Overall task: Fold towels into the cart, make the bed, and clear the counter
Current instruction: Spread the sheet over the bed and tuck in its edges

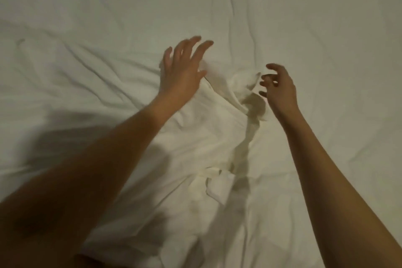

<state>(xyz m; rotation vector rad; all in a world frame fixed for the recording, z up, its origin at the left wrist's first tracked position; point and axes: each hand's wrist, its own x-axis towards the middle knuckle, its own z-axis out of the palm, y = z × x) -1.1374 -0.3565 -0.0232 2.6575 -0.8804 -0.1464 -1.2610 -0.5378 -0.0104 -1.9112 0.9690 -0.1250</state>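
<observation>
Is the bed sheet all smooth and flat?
No, the sheet is wrinkled all over and bunched up in a ridge between the left hand and the right hand.

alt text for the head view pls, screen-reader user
Two bare forearms reach out over a wrinkled white sheet. The left hand has its fingers spread at a raised fold; the right hand hovers with fingers loosely curled beside a bunched ridge of fabric, holding nothing.

The sheet (304, 17) is plain white, unpatterned, creased with soft grey shadows. The bunched fabric (245, 91) at its middle is the same white, tinged cream, with one thin dark line along an edge.
</observation>
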